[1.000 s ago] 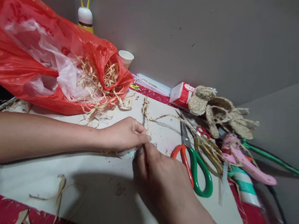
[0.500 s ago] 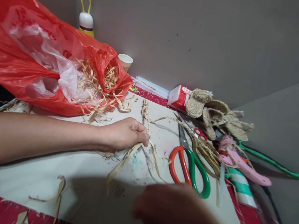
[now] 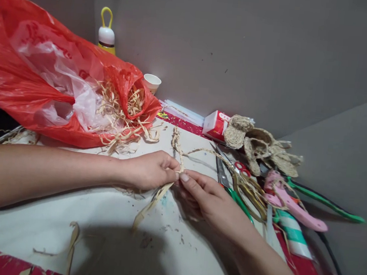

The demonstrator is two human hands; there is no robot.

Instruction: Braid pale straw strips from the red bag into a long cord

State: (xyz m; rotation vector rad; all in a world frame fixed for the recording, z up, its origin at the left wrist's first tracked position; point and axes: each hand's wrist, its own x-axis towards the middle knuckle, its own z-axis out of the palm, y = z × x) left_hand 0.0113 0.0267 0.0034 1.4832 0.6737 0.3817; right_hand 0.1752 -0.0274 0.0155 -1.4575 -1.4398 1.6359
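A thin braided cord of pale dry straw (image 3: 177, 143) lies on the white board, its near end pinched between the thumb and fingers of my left hand (image 3: 154, 169). Loose flat strands (image 3: 149, 207) hang from that pinch toward the front. My right hand (image 3: 208, 198) meets the left one at the cord's end, thumb and forefinger pressed together on the straw. The strand inside the right hand is mostly hidden by its fingers.
A red plastic bag (image 3: 18, 95) spills straw (image 3: 108, 108) at the left. Behind are a paper cup (image 3: 152, 81) and yellow-white bottle (image 3: 106, 37). To the right lie scissors (image 3: 221, 171), a tissue pack (image 3: 215, 125), woven straw pieces (image 3: 254, 144) and a pink tool (image 3: 289, 201).
My right hand has come up from the lower edge to the left hand and closed on the straw. The left hand keeps its pinch. The view has shifted slightly.
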